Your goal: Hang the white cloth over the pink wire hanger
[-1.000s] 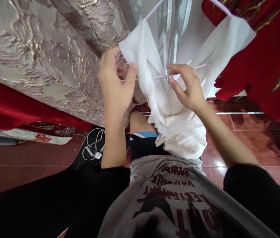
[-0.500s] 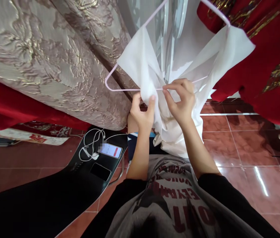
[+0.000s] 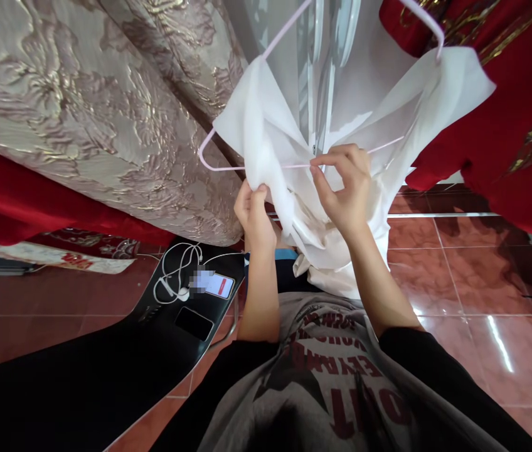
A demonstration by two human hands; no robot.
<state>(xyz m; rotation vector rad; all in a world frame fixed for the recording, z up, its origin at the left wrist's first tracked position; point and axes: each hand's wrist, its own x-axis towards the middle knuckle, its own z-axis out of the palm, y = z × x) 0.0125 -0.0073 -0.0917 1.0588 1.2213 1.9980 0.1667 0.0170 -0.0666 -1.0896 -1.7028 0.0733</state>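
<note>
A white garment (image 3: 270, 125) is draped over both shoulders of a pale pink clothes hanger (image 3: 221, 168), its lower folds falling toward my lap. My left hand (image 3: 256, 216) pinches the garment's left edge just below the hanger's bottom bar. Thumb and fingertips of my right hand (image 3: 345, 182) close on the hanger's bottom bar near its middle. The far part of the bar, right of this hand, shows through the garment's opening. The top of the hanger is out of view.
Left of me, a black chair (image 3: 106, 351) holds a lit phone (image 3: 214, 284), a dark phone (image 3: 194, 324) and a white cable (image 3: 172, 276). A patterned beige curtain (image 3: 82, 113) hangs on the left, red cloth (image 3: 496, 138) on the right. Red tiles (image 3: 468, 276) cover the floor.
My left hand has moved left, drawing the garment's left edge outward along the hanger. My right hand stays on the bottom bar. The garment's right side has shifted slightly right.
</note>
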